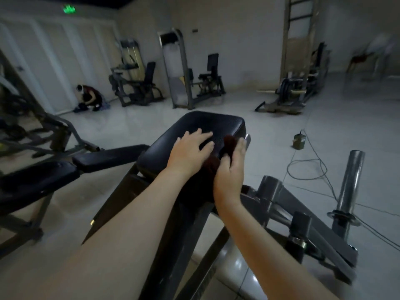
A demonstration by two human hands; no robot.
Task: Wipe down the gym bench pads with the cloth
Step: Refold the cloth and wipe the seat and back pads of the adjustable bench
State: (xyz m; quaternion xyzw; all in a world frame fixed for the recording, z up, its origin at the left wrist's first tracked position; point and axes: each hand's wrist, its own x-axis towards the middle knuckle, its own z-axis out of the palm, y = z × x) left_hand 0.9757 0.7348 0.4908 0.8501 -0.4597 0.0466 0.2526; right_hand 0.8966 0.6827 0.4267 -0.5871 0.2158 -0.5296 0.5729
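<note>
Head view: our left hand (192, 148) lies flat, fingers spread, on the black bench pad (207, 122); our right hand (230, 169) grips the dark cloth (229, 142) at the pad's right edge.

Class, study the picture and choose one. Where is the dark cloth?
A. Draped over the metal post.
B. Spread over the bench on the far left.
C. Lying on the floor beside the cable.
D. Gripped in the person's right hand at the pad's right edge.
D: the right hand curls round the cloth at the right edge of the black pad, while the left hand lies flat on the pad with fingers spread.
</note>
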